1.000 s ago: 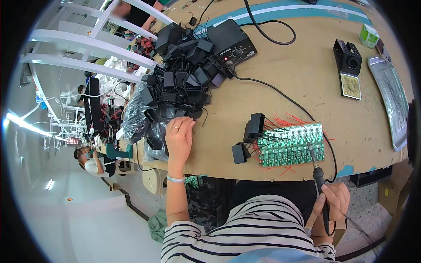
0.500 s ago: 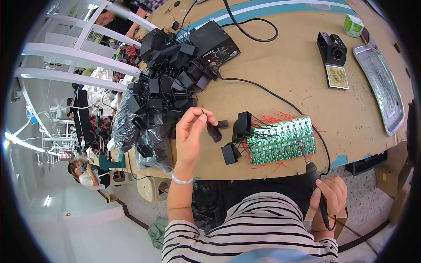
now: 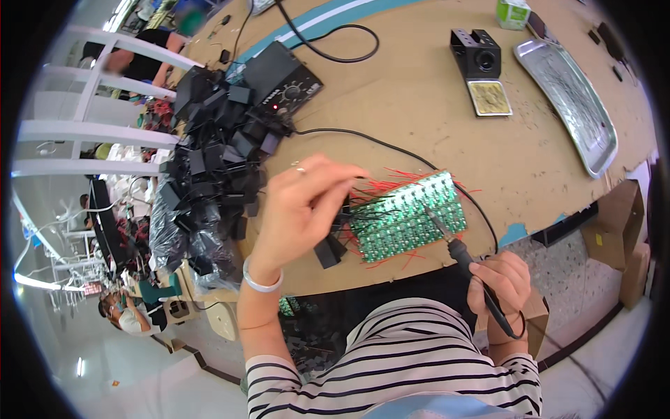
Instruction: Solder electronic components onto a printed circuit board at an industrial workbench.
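Left of centre, heap of black plastic parts (image 3: 209, 167) spilling from a bag. Centre frame, left hand (image 3: 300, 209) raised, fingers pinched loosely at the near-left edge of the green circuit board panel (image 3: 408, 216); what it grips, hidden. Panel's long axis running lower left to upper right. Lower right, right hand (image 3: 499, 283) clenched around soldering iron (image 3: 467, 262), tip resting on the panel.

Head camera looks steeply down, close above the workbench (image 3: 419, 112).
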`<control>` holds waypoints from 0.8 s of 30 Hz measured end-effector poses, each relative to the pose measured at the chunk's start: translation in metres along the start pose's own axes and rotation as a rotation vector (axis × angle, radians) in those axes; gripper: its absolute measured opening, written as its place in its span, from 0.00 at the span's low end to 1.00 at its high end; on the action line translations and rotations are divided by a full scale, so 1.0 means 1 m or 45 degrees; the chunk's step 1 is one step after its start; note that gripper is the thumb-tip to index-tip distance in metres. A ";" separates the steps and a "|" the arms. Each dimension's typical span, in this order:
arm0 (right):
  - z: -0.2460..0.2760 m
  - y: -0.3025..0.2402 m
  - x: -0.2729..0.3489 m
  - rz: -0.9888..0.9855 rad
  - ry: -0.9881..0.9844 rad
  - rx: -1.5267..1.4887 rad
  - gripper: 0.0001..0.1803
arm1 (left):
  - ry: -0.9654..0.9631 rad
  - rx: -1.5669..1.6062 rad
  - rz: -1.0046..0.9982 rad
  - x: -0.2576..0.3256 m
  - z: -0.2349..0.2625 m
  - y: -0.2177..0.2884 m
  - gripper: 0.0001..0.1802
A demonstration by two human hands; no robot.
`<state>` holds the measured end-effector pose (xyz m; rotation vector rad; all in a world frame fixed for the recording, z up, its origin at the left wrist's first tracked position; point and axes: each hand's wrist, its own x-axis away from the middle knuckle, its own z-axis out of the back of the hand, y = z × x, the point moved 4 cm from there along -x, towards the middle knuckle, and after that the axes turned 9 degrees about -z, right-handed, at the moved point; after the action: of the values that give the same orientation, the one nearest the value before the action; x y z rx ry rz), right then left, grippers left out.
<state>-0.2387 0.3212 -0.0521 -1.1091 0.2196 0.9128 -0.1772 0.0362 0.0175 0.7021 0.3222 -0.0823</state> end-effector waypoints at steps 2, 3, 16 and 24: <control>0.000 0.006 0.000 -0.014 0.005 -0.005 0.06 | -0.077 -0.044 -0.157 -0.011 -0.023 -0.004 0.10; -0.001 0.009 0.001 -0.021 0.014 -0.036 0.06 | -0.151 -0.113 -0.305 -0.014 -0.035 -0.004 0.11; -0.014 0.025 -0.002 -0.095 -0.033 -0.088 0.12 | -0.471 -0.300 -0.199 -0.020 -0.078 -0.023 0.03; -0.020 0.026 -0.001 -0.091 -0.045 -0.098 0.13 | -0.490 -0.324 -0.267 -0.022 -0.078 -0.025 0.03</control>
<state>-0.2530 0.3074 -0.0782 -1.1638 0.1155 0.8823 -0.2233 0.0671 -0.0466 0.3867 0.0331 -0.3651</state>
